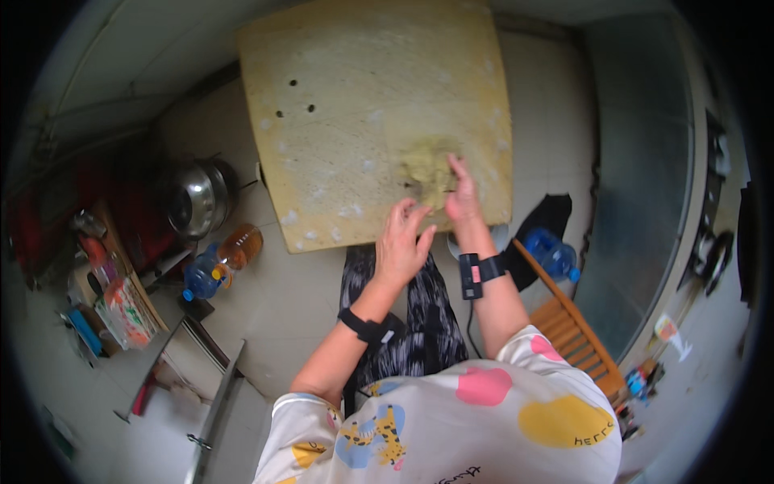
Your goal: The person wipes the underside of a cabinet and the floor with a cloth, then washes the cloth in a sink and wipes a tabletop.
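Note:
A blurred yellow-green bundle, soft-looking and perhaps a cloth, is over the front right part of a worn yellowish tabletop. My right hand is against the bundle's right side, one finger pointing up along it. The bundle hides part of that hand, so I cannot tell how firmly it holds. At the table's front edge, my left hand has its fingers apart and bent, with nothing visible in them. Its fingertips come close to the bundle's lower end; whether they touch is unclear. Small dark bits show beside the bundle.
Three dark spots mark the table's far left area. Left on the floor are a metal pot, a blue water jug and a bottle of amber liquid. A wooden slatted chair and another blue jug stand at right.

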`<state>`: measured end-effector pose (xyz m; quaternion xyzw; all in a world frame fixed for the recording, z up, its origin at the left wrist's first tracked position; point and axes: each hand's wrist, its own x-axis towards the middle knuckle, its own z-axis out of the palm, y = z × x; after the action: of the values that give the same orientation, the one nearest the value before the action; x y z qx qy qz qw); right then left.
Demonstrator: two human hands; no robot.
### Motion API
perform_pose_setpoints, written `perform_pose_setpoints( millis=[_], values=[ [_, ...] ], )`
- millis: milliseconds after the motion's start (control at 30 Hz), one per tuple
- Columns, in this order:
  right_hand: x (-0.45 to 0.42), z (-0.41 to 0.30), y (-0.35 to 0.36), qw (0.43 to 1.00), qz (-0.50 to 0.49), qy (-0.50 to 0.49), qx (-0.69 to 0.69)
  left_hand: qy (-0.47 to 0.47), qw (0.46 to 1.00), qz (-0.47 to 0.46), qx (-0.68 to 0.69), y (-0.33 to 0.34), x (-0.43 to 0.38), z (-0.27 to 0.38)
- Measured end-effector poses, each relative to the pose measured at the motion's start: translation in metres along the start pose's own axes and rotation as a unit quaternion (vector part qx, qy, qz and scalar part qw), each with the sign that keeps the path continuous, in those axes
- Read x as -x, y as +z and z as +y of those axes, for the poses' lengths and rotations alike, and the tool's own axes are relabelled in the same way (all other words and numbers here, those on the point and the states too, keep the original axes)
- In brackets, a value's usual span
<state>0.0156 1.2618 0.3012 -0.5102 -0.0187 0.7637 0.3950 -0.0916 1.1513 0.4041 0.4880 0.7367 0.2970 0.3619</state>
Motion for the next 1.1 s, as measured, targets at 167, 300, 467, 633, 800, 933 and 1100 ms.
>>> perform_pose_setpoints(
  millis=[167, 300, 467, 633, 800, 933, 1100],
  values=[
    [-0.096, -0.052, 0.027, 0.869, -0.066, -0.203, 0.447, -0.09, 0.994, 0.057, -0.009, -0.038, 0.002, -0.068],
    [-0.159, -0.029, 0.093, 0.595, -0.127, -0.373, 0.701, -0.077, 0.978, 0.117, -0.152, -0.076, -0.041, -0.181],
    [-0.22, 0.034, 0.125, 0.401, -0.047, -0.449, 0.797, -0.097, 0.929, 0.002, -0.358, -0.124, -0.145, -0.254],
    [-0.239, 0.103, 0.139, 0.418, 0.022, -0.47, 0.777, -0.13, 0.885, -0.112, -0.433, -0.144, -0.191, -0.273],
    [-0.212, 0.186, 0.201, 0.359, -0.238, -0.433, 0.792, -0.121, 0.861, -0.126, -0.477, -0.139, -0.188, -0.284],
    [-0.258, 0.173, 0.26, 0.251, -0.328, -0.51, 0.754, -0.126, 0.856, -0.129, -0.485, -0.142, -0.188, -0.284],
    [-0.343, 0.128, 0.281, 0.32, 0.048, -0.608, 0.725, -0.12, 0.888, -0.098, -0.433, -0.136, -0.187, -0.285]
  ],
)
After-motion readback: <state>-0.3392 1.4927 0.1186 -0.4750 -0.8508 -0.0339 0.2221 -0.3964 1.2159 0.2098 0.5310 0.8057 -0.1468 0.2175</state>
